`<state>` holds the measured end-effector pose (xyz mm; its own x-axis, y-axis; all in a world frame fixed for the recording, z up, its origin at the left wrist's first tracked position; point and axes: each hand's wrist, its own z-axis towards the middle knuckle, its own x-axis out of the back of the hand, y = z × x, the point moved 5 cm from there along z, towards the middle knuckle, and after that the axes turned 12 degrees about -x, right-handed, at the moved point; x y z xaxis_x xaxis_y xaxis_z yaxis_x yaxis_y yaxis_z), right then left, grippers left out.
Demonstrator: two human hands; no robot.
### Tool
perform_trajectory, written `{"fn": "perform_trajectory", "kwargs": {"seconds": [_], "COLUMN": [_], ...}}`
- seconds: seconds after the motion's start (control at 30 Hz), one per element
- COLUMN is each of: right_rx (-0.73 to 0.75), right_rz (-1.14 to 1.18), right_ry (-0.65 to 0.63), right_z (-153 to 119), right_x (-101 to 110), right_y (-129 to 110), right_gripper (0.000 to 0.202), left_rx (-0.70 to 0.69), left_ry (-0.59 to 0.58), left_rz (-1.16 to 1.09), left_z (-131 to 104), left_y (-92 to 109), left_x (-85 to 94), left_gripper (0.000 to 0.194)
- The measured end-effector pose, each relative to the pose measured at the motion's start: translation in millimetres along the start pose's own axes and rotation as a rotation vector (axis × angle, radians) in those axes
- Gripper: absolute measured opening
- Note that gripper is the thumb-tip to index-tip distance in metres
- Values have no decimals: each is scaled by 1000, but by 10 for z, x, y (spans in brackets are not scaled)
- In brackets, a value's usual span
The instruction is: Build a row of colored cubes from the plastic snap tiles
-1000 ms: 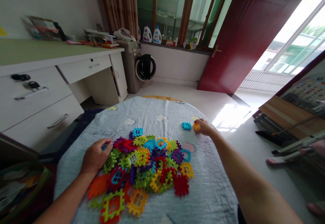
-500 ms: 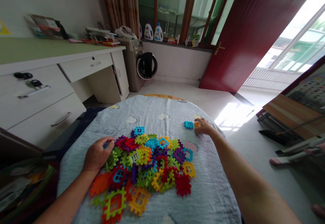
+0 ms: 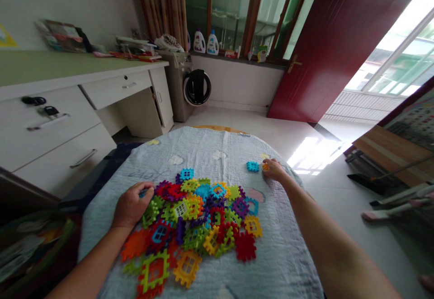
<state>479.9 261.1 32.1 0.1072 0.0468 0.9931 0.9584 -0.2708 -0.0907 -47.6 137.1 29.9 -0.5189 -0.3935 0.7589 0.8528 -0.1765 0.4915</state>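
At the left edge of a heap of colourful interlocking plastic tiles (image 3: 190,208), my left hand (image 3: 133,203) is closed round a blue tile (image 3: 143,193), most of it hidden by the fingers. My right hand (image 3: 273,170) reaches to the far right of the table, its fingers closed on a small orange tile (image 3: 265,166). Just left of it a light-blue tile (image 3: 252,166) lies flat on the cloth; whether the two tiles touch is hard to make out. Several tiles in the heap have window-shaped inserts, such as the yellow tile (image 3: 252,226).
A pale blue cloth (image 3: 217,143) covers the round table. On the left stands a white desk (image 3: 125,86) with drawers, and beyond it a washing machine (image 3: 179,86) with its door open. A red door (image 3: 322,55) is at the right. A bag (image 3: 30,245) sits at the lower left.
Very little differs. My right hand still holds the orange tile by the light-blue one, its fingers only slightly shifted; the whole view has moved a few pixels.
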Motion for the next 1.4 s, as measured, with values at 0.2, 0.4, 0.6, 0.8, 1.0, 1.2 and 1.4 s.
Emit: {"fn": "perform_trajectory", "kwargs": {"seconds": [0.2,0.4,0.6,0.8,1.0,1.2,1.4], "right_rx": [149,294,318,309,258,300,611], "right_rz": [9,-50,-76,-97,-96,9,271], "right_ry": [4,-113,-146,-166,-156,-67,-211], "right_z": [-71,-73,-29,-23,-87,-346,-941], "right_x": [43,-48,-68,-91,-29,153,35], "right_y": [-347,-681,-702,-739,-689,-1059,-2199], "right_gripper": [65,63,60,61,62,76,49], "left_rx": [-10,-19,-3,-1,-13,-4,38], "left_ry": [7,24,11,16,7,-35,-55], "left_rz": [-8,-18,-20,-27,-71,-165,-238], "left_z": [-1,-11,-19,-17,-13,-16,-40], "left_y": [-20,-25,-52,-36,10,26,10], "left_x": [-16,-22,-39,-33,-23,-27,-29], "left_gripper": [32,30,30,32,33,37,41]}}
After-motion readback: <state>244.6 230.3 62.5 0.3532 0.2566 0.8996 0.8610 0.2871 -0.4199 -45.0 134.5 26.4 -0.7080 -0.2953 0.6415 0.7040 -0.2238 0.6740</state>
